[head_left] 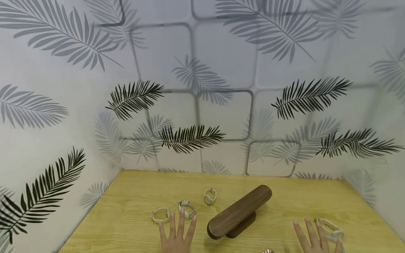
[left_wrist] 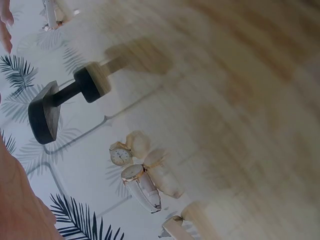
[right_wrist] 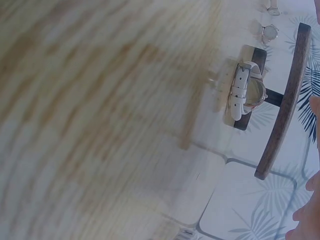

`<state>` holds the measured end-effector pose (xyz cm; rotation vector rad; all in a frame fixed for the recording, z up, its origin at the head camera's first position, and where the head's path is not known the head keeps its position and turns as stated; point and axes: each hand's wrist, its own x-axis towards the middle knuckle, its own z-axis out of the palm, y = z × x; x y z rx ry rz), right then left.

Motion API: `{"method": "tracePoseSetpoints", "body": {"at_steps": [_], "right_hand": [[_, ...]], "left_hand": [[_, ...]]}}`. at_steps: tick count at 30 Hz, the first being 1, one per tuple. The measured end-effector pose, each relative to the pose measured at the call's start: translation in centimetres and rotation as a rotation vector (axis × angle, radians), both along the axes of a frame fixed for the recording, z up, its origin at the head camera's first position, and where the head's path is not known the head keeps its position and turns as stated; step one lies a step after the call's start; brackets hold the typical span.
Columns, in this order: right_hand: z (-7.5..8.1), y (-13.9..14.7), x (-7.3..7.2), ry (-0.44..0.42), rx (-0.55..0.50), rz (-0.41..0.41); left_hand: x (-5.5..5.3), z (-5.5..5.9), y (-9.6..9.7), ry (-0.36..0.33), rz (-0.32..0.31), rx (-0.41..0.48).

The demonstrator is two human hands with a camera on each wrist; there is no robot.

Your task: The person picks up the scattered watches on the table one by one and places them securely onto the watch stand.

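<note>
My left hand [head_left: 176, 237] is at the front of the table with its fingers spread straight, holding nothing. Just beyond its fingertips are a cream-banded watch [head_left: 160, 215] and a white-strapped watch [head_left: 187, 209]; a third small watch [head_left: 210, 196] stands on its side farther back. My right hand [head_left: 316, 240], fingers also straight, partly covers a pale watch [head_left: 329, 229]; whether they touch, I cannot tell. Between the hands stands a dark wooden display stand [head_left: 239, 212] with a long rounded top bar. A white-strapped watch [right_wrist: 245, 92] appears before the stand in the right wrist view.
The yellow wood-grain table [head_left: 126, 225] meets a pale wall [head_left: 221, 116] patterned with feathery leaves at the back. Side walls with the same pattern flank it. At the head view's bottom edge a shiny bit of another watch [head_left: 269, 251] shows.
</note>
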<state>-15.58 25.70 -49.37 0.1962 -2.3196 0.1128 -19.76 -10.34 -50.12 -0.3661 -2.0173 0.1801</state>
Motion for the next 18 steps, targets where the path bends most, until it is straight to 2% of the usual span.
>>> {"method": "tracePoseSetpoints", "body": {"at_steps": [12,14,16,18], "right_hand": [[-0.4,0.3,-0.1,0.01,-0.013,-0.016],[-0.7,0.3,-0.5,0.072,0.004,-0.001],[-1.0,0.5,-1.2,0.202,0.046,0.02],[-1.0,0.3,-1.5,0.212,0.027,0.036]], "left_hand": [[-0.4,-0.3,-0.4,0.056,-0.045,0.014],[-0.4,-0.5,-0.5,0.07,-0.049,0.028],[-0.4,-0.7,-0.5,0.07,-0.039,0.034],[-0.2,-0.5,-0.3,0.052,-0.032,0.045]]}}
